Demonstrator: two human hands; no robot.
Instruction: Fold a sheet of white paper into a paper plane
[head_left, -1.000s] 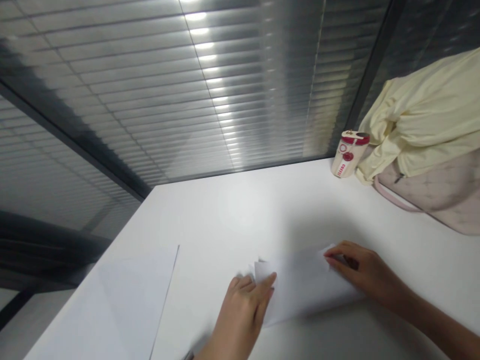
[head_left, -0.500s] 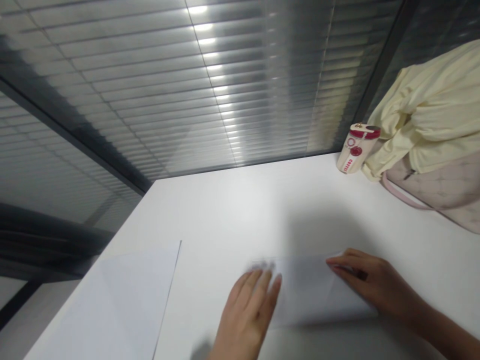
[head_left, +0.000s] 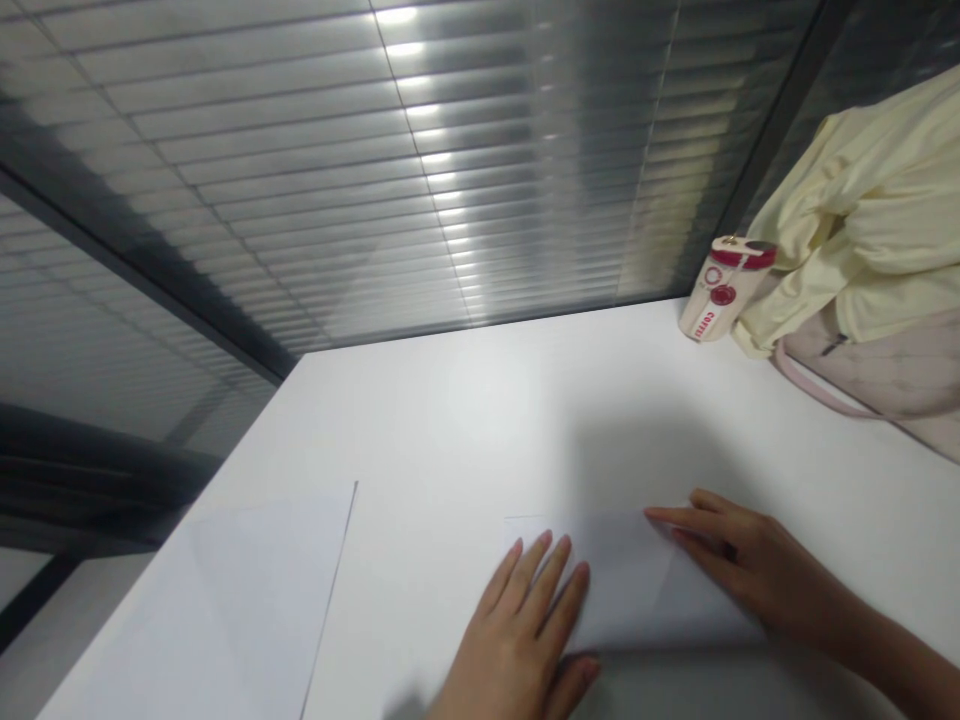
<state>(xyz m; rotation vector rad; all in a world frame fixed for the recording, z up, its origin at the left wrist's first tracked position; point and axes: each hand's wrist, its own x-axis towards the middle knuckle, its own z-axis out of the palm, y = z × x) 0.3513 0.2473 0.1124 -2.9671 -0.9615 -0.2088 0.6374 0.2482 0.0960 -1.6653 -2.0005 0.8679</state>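
A white sheet of paper point(head_left: 626, 585), which looks folded, lies on the white table between my two hands. My left hand point(head_left: 525, 620) rests flat on the left part of this paper, its fingers spread. At the paper's upper right, my right hand point(head_left: 739, 555) touches the far edge with an outstretched index finger, the thumb a little apart from it. The other fingers of that hand are curled and partly hidden. The near edge of the paper stands slightly off the table and throws a shadow.
More white paper point(head_left: 225, 610) lies at the table's left side. Toward the back right stands a cream and red coffee-print tumbler point(head_left: 724, 290), beside a pale yellow garment point(head_left: 892, 210) draped over a pink quilted bag point(head_left: 892, 365). Blinds behind glass point(head_left: 420, 180) border the table's point(head_left: 420, 410) back edge.
My left hand has moved right and come down flat on the paper, fingers spreading. My right index finger has straightened and slid slightly left along the far edge.
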